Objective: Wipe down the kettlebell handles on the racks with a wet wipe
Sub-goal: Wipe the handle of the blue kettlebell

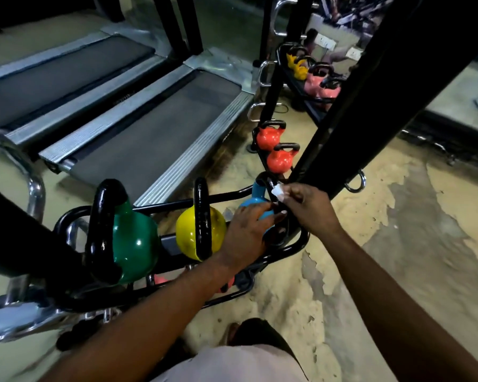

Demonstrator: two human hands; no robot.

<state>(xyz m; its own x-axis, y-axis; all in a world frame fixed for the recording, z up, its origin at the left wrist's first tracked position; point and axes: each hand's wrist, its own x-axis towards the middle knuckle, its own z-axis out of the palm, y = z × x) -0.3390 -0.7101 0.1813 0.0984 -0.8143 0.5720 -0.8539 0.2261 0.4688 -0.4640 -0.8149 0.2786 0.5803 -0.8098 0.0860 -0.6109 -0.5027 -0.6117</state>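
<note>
Blue kettlebell handle [265, 181]: I see it pointing up, far.
Right hand [308, 206]: pinches wet wipe [276, 192] there.
Left hand [247, 230]: fingers together on bell.
Kettlebells [134, 239]: three near (two orange ones [269, 137] farther).

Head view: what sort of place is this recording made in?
Most likely a gym: treadmills side by side, a green kettlebell and a yellow kettlebell on a black rack, and the right hand pressing a white wipe to the blue kettlebell's handle.
</note>
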